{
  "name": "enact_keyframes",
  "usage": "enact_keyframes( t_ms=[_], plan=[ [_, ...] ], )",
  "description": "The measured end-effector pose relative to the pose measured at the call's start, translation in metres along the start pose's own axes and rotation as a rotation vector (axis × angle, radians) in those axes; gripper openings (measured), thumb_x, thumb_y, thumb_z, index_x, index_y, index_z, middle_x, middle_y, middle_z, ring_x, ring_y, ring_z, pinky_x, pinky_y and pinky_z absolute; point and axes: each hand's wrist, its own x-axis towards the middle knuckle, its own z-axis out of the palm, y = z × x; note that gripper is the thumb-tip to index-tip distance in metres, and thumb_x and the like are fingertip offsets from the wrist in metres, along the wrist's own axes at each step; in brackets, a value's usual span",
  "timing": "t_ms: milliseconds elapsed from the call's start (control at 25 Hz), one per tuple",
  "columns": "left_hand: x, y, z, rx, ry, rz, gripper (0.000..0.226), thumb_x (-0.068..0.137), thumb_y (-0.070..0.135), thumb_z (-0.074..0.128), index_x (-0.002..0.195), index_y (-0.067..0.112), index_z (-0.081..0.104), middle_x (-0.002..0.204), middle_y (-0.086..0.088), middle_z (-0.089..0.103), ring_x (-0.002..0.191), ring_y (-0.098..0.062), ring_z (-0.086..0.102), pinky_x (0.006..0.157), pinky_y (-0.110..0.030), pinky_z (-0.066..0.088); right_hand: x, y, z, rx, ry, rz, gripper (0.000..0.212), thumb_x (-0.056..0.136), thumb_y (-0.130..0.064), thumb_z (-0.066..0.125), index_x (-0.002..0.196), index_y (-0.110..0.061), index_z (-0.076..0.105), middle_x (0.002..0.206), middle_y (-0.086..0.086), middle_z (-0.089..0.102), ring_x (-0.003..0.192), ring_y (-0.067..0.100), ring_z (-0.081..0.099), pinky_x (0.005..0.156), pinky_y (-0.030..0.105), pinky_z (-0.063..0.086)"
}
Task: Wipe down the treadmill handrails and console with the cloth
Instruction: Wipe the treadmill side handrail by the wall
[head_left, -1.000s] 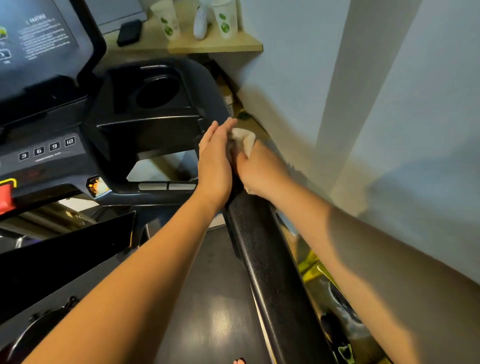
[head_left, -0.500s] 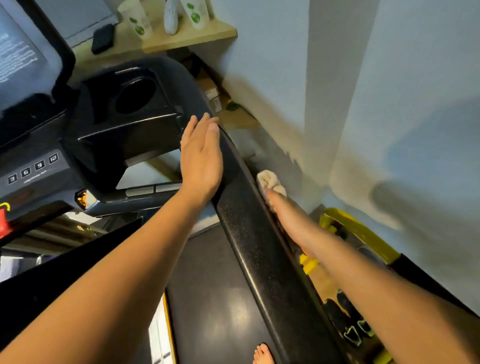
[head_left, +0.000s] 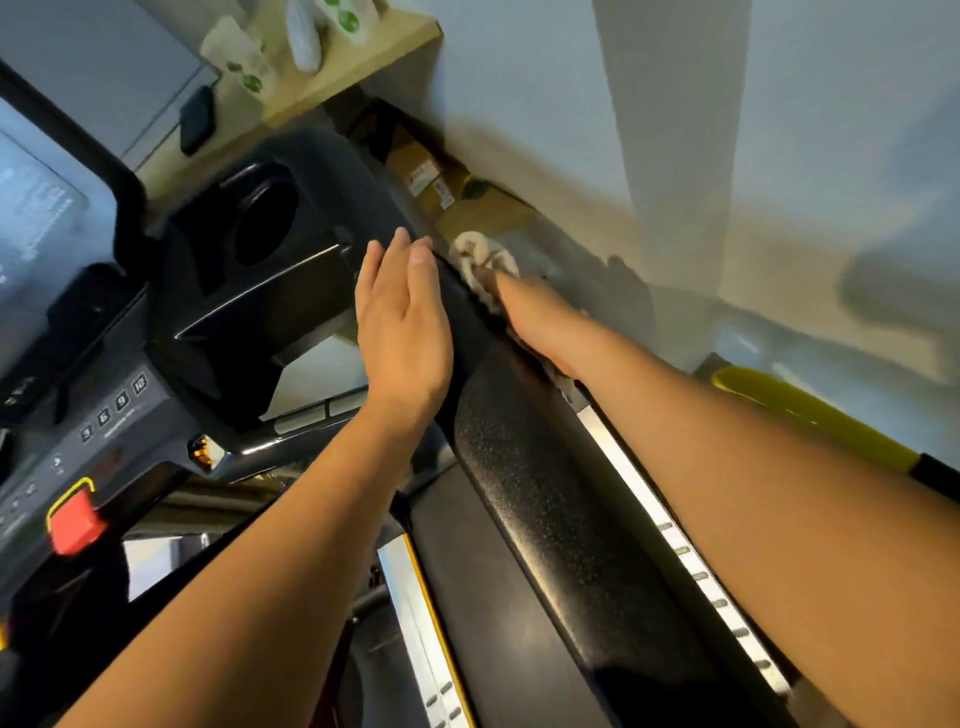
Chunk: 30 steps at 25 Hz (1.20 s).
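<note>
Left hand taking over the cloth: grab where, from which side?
Probably the bunched end of the cloth poking out past the right hand, which covers the rest. Come from above, over the handrail: the left hand lies flat on the rail's inner side, the cloth on its outer side.

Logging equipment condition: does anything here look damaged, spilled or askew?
Nothing stands out. The handrail looks intact, and the right hand holds the bunched cloth against its outer side.

Paper cups stand on a wooden shelf; cardboard boxes lie beneath it by the wall.
</note>
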Motion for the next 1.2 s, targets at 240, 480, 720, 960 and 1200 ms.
enact_keyframes(
  t_ms=[240, 480, 720, 960, 1200],
  plan=[
    [0.006, 0.006, 0.003, 0.504, -0.123, 0.109, 0.044, 0.101, 0.035, 0.038, 0.143, 0.032, 0.048, 0.165, 0.002, 0.013, 0.153, -0.021, -0.003, 0.121, -0.057, 0.006, -0.042, 0.058, -0.013, -0.108, 0.015, 0.19, 0.041, 0.098, -0.058, 0.032, 0.111, -0.027, 0.056, 0.095, 0.002, 0.057, 0.077, 0.013, 0.051, 0.074, 0.026, 0.042],
    [0.007, 0.011, 0.003, 0.625, -0.178, 0.122, 0.045, 0.105, 0.047, 0.02, 0.141, 0.041, 0.047, 0.166, -0.002, 0.006, 0.152, -0.025, -0.011, 0.12, -0.056, -0.009, -0.048, 0.025, -0.004, 0.08, 0.002, -0.086, 0.041, 0.083, -0.052, 0.046, 0.113, -0.03, 0.062, 0.101, -0.001, 0.068, 0.094, 0.018, 0.063, 0.085, 0.04, 0.05],
    [0.006, 0.016, 0.001, 0.661, -0.233, 0.112, 0.044, 0.104, 0.048, 0.023, 0.139, 0.043, 0.049, 0.166, -0.002, 0.004, 0.152, -0.024, -0.011, 0.121, -0.052, -0.009, -0.032, 0.085, -0.019, 0.115, -0.073, 0.074, 0.04, 0.104, -0.033, 0.039, 0.134, -0.01, 0.052, 0.123, 0.009, 0.055, 0.108, 0.021, 0.05, 0.078, 0.025, 0.04],
    [0.006, 0.015, 0.003, 0.645, -0.203, 0.11, 0.045, 0.104, 0.048, 0.023, 0.133, 0.04, 0.057, 0.166, 0.0, 0.007, 0.153, -0.021, -0.008, 0.122, -0.049, -0.008, -0.101, 0.063, -0.016, 0.015, 0.027, -0.107, 0.031, 0.096, -0.044, 0.047, 0.121, -0.032, 0.058, 0.115, -0.002, 0.064, 0.107, 0.018, 0.059, 0.091, 0.038, 0.047],
    [0.006, 0.014, 0.003, 0.602, -0.19, 0.098, 0.057, 0.104, 0.053, 0.013, 0.132, 0.036, 0.059, 0.166, 0.001, 0.009, 0.153, -0.019, -0.007, 0.121, -0.048, -0.008, -0.023, 0.062, -0.011, 0.144, -0.313, -0.293, 0.035, 0.084, -0.058, 0.049, 0.098, -0.028, 0.059, 0.085, -0.007, 0.066, 0.077, 0.007, 0.064, 0.072, 0.027, 0.051]
  ],
)
